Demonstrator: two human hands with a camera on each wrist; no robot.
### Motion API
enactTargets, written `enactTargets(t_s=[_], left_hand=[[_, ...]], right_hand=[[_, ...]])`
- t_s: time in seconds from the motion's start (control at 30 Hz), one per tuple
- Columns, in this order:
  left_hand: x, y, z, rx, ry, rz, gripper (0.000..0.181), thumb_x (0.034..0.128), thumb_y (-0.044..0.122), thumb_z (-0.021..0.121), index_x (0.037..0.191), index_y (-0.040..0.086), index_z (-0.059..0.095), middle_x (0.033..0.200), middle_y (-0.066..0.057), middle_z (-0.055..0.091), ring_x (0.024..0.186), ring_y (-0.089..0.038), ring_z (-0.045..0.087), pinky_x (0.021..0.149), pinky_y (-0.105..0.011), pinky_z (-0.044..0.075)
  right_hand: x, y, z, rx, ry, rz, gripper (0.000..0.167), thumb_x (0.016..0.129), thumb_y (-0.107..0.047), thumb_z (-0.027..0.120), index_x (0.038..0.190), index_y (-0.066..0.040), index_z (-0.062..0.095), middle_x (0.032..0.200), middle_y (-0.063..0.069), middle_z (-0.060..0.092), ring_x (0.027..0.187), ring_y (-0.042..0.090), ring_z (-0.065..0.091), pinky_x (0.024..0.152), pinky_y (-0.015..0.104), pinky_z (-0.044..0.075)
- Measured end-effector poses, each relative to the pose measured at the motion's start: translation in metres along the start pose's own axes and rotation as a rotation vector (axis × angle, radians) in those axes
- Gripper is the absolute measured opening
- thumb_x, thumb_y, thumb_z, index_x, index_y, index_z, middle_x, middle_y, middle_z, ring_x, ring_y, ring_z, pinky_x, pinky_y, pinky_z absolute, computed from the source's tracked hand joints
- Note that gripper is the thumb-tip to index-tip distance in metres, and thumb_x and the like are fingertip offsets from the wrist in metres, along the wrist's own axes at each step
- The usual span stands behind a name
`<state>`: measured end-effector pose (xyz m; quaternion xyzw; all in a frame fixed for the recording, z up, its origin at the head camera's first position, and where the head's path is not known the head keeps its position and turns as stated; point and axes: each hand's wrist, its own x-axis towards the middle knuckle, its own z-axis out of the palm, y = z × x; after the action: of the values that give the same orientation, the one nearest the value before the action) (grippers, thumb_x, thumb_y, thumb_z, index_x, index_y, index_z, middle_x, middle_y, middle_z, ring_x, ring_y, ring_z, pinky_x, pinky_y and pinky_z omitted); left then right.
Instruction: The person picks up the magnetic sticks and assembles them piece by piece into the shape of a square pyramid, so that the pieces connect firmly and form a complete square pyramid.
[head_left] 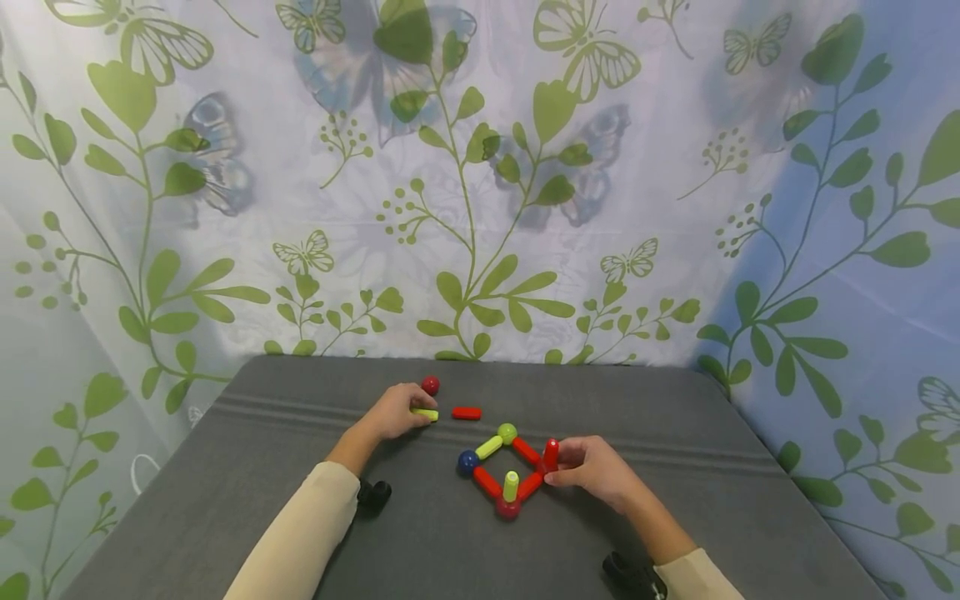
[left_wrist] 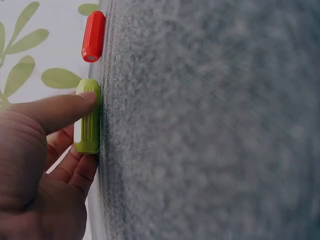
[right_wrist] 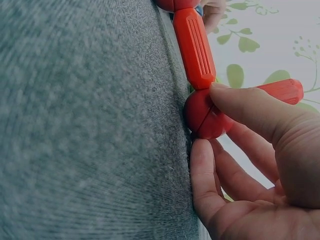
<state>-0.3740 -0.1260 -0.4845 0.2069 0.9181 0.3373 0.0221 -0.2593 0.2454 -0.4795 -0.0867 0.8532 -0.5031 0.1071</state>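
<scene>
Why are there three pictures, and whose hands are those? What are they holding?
They belong to a person, not a robot. The wide picture comes from a camera on the person's head; the two close-ups come from a camera on each wrist. On the grey surface, balls and sticks join into a four-sided shape, with two upright sticks. A loose red ball and loose red stick lie farther back. The left hand pinches a yellow-green stick. The right hand holds a red corner ball.
</scene>
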Motion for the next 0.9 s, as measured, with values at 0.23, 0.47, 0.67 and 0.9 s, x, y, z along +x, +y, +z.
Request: enactTargets(t_s=[0.23,0.47,0.67,0.9], left_hand=[[0.0008,-0.0085,0.0010,-0.012,-0.002,-0.010,0.020,0.0880,0.012,0.081,0.107,0.013,0.079,0.104,-0.001,0.076,0.096,-0.018,0.069,0.091,-0.043,0.057],[0.0000,-0.0071,0.0004,-0.029,-0.007,-0.043,0.018,0.0868,0.014,0.082,0.105,0.015,0.081,0.101,0.001,0.076,0.093,-0.016,0.068,0.087,-0.040,0.058],[0.0003,-0.0033,0.0001,-0.010,-0.012,-0.065,0.018,0.0860,0.014,0.083,0.104,0.015,0.081,0.100,0.002,0.076,0.093,-0.015,0.068,0.088,-0.040,0.058],[0.0026,0.0000,-0.0011,-0.007,-0.033,-0.070,0.017,0.0860,0.015,0.083,0.103,0.016,0.081,0.098,0.003,0.076,0.091,-0.014,0.067,0.087,-0.041,0.057]], right_hand=[[0.0014,0.0014,0.0014,0.004,-0.004,-0.011,0.034,0.081,-0.010,0.086,0.112,-0.002,0.074,0.102,0.009,0.074,0.087,0.019,0.063,0.075,0.030,0.054],[0.0023,0.0055,0.0013,0.007,-0.017,-0.004,0.036,0.081,-0.010,0.086,0.114,-0.001,0.073,0.103,0.009,0.074,0.089,0.020,0.063,0.076,0.030,0.054],[0.0035,0.0090,0.0006,0.020,-0.019,-0.012,0.037,0.081,-0.010,0.086,0.114,-0.001,0.073,0.103,0.009,0.074,0.089,0.019,0.063,0.076,0.029,0.055],[0.0030,0.0099,-0.0012,0.045,-0.029,-0.015,0.038,0.081,-0.011,0.086,0.115,0.001,0.073,0.103,0.009,0.074,0.089,0.020,0.064,0.076,0.028,0.056]])
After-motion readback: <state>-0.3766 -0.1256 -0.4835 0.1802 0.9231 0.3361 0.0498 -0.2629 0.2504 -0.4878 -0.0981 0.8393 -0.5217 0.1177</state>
